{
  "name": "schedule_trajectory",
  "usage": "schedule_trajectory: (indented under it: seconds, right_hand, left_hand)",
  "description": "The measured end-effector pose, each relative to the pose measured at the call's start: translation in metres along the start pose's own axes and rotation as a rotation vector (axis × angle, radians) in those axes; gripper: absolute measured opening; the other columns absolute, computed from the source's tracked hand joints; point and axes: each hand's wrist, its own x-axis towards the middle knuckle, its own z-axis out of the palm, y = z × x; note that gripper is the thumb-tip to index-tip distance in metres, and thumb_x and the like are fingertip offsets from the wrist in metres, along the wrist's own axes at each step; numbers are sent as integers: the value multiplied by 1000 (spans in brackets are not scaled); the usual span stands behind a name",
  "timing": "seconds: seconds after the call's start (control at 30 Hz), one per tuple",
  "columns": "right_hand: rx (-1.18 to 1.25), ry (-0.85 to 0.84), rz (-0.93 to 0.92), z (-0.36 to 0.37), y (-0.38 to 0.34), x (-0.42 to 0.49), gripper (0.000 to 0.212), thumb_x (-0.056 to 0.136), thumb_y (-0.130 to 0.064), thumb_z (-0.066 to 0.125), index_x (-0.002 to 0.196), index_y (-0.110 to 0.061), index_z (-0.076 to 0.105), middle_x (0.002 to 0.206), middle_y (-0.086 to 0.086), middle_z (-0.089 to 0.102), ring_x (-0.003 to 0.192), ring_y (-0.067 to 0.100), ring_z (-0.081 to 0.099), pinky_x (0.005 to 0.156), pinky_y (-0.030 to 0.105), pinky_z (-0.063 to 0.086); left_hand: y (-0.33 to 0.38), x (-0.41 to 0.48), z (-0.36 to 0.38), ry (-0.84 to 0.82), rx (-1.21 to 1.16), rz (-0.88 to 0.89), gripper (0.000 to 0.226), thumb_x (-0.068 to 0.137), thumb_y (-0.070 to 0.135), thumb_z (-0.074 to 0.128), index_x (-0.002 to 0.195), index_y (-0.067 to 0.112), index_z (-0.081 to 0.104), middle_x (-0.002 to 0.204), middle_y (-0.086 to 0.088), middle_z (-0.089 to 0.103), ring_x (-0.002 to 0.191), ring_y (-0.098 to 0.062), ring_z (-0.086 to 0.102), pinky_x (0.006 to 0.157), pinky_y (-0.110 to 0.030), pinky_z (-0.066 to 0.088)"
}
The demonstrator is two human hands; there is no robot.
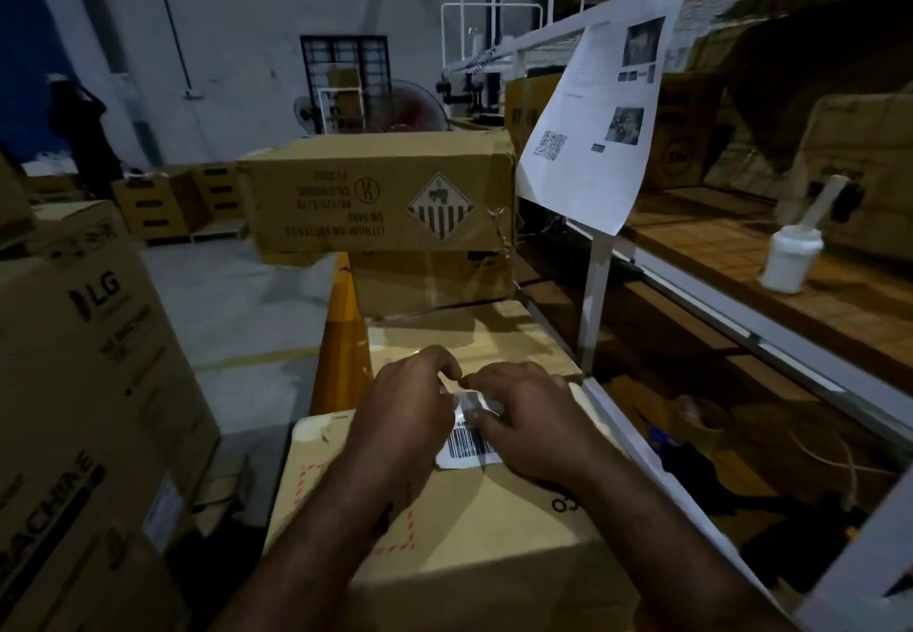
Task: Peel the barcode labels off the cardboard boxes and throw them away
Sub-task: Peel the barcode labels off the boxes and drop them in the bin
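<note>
1. I am looking down at the top of a cardboard box (pixel 484 547). The barcode label (pixel 469 448) is stuck on that top, near the far edge, right between the two hands.
2. The far end of the label looks lifted and crinkled. The near end with the black stripes lies flat on the box.
3. The left hand (pixel 407 401) has its fingers curled, and its thumb and fingertips pinch the lifted end. I think it grips there because the loose end is the easy place to pull from.
4. The right hand (pixel 536 416) has bent fingers down on the label, just beside the left hand's. I cannot tell if it pinches the label or only presses on it. It may be keeping the box from sliding.
5. The box sits close beside the white rack (pixel 595 295), with a big LG box (pixel 89 359) on the other side.
6. I see no bin here, so I guess the throwing away comes after the peel is done.
</note>
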Motion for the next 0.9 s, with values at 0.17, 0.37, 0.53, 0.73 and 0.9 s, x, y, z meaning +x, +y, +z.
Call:
schedule_trajectory:
  seconds: [0.17, 0.37, 0.53, 0.73, 0.9]
  right_hand:
    - [18, 6, -24, 1, 2, 2, 27, 95, -40, 54, 120, -36, 61, 125, -16, 59, 120, 13, 46, 101, 41, 34]
    - [59, 54, -17, 2, 3, 2, 18, 93, -30, 56, 107, -32, 65, 113, -14, 62, 111, 13, 51, 97, 40, 39]
    - [116, 83, -23, 2, 3, 3, 15, 93, -34, 56, 103, -32, 67, 106, -14, 64, 103, 11, 54, 92, 42, 44]
    - [179, 140, -15, 0, 5, 1, 17, 91, -32, 58, 105, -30, 68, 105, -13, 67, 99, 10, 58, 90, 40, 48]
    - [256, 156, 25, -1, 8, -1, 29, 89, -31, 59, 117, -27, 65, 114, -10, 68, 106, 7, 61, 92, 38, 51]
  left_hand:
    - [-6, -2, -4, 16, -59, -30, 25, 89, 19, 68, 114, 26, 64, 90, 7, 69, 73, -2, 62, 53, -16, 41]
    - [-6, -16, 1, -60, 250, -116, 20, 85, 40, 69, 93, 22, 71, 85, 3, 69, 75, -11, 62, 61, -25, 47]
    - [5, -24, 7, 0, 289, -111, 15, 88, 37, 67, 96, 26, 64, 88, 4, 65, 76, -11, 61, 67, -26, 51]
    - [17, -27, 5, 0, 336, -38, 19, 90, 30, 66, 104, 24, 55, 98, 1, 67, 81, -12, 59, 68, -26, 46]
    - [21, -27, 3, 72, 131, -94, 18, 91, 27, 66, 100, 27, 50, 81, 6, 62, 69, -7, 63, 57, -24, 52]
